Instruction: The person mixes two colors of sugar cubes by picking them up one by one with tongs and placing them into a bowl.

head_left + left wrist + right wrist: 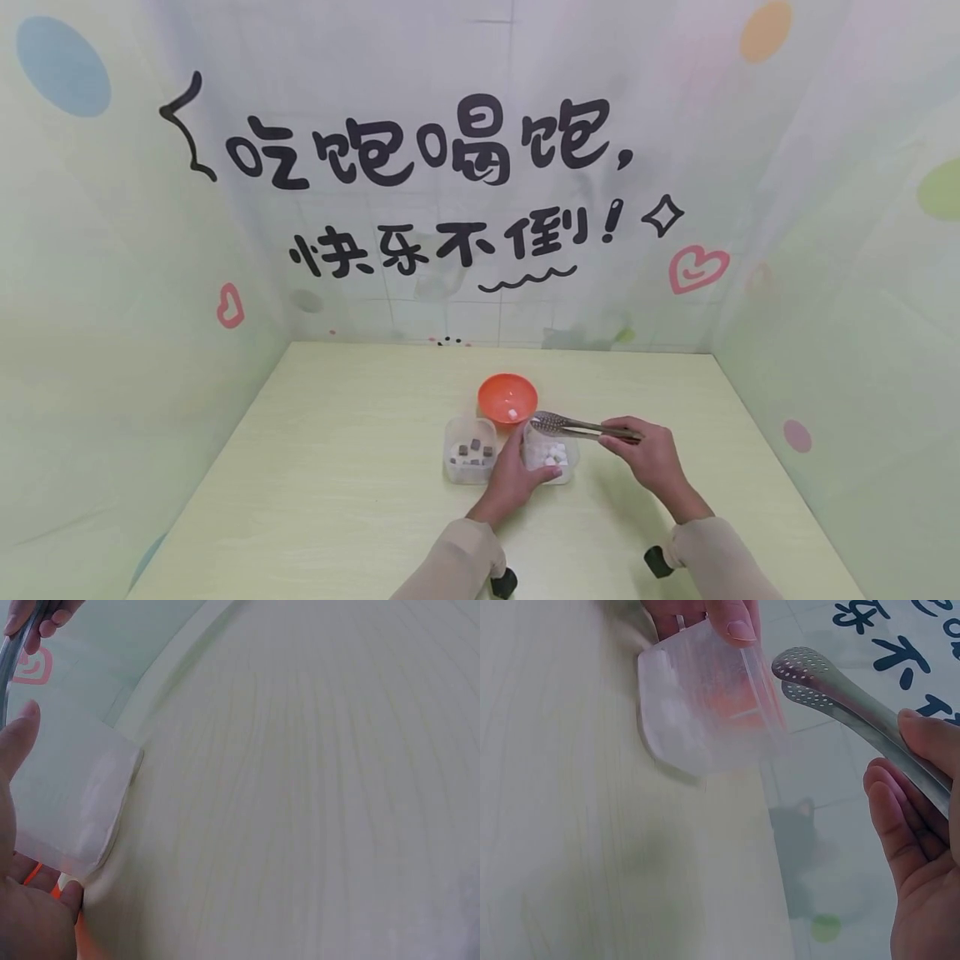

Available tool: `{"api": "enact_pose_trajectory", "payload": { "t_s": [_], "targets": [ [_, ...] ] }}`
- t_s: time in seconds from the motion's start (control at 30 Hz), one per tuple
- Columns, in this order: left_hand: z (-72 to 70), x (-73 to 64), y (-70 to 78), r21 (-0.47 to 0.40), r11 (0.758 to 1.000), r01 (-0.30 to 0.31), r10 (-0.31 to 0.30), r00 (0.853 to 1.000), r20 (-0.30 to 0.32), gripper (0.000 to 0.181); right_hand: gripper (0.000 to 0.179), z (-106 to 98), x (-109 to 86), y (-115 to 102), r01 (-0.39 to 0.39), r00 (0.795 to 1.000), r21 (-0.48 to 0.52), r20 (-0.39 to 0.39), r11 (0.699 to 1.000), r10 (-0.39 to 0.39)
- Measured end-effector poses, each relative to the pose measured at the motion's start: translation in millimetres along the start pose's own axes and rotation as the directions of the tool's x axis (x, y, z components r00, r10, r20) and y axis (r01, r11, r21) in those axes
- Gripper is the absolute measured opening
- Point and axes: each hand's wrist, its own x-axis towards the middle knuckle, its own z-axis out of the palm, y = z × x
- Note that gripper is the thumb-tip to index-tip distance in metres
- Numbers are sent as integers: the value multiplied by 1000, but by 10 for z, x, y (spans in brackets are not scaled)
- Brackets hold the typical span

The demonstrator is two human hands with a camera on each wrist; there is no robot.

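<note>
My left hand holds a translucent plastic container from its left side, thumb at the near wall. Inside lie several small white cubes. In my right hand is a pair of metal tongs with perforated tips, poised above that container near its far rim. The tips stand close together; whether anything is between them I cannot tell. Behind the container sits an orange bowl with a white cube in it. Seen from the left wrist, the container's wall hides its contents.
Left of my left hand stands a second translucent container with several dark cubes. The pale wooden table meets a printed curtain at the back and sides. Dark wrist devices sit by both sleeves.
</note>
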Motion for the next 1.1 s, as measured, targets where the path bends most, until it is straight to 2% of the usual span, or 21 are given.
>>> {"api": "enact_pose_trajectory", "payload": {
  "t_s": [0.43, 0.73, 0.9, 1.1],
  "targets": [
    [3, 3, -16, 13, 999, 32, -32, 999, 4, 97, 20, 137, 101, -10, 42, 993, 39, -109, 998, -37],
    [11, 5, -37, -8, 999, 41, -42, 999, -2, 97, 20, 238, 168, -5, -38, 992, 120, -112, 992, 51],
    [10, 7, -47, 7, 999, 52, -52, 999, 8, 97, 20, 289, 188, -25, -34, 987, 130, -149, 991, 53],
    [2, 3, -50, 9, 1000, 29, -29, 1000, 9, 96, 21, 347, 226, -40, -44, 981, 148, -179, 988, 70]
  ]
}}
